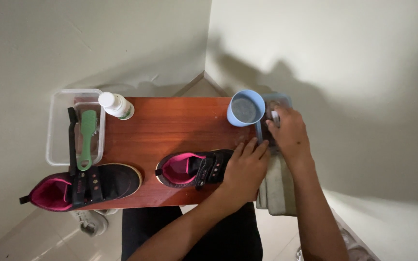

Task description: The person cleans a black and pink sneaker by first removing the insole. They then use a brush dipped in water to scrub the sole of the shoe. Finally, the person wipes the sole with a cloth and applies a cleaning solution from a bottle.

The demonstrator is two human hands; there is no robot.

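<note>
The left hand (245, 166) lies flat, fingers spread, on the toe of a black-and-pink shoe (194, 168) on the table (170, 123). The right hand (289, 130) reaches into a clear container (273, 104) beside a blue cup (245, 108); its grip cannot be told. No cleaning shows on the shoe yet.

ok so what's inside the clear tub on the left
In the clear tub a green brush lies lengthwise, with a dark, slim tool beside it. Both stick out over its near rim. The floor beneath them is hidden.
</note>
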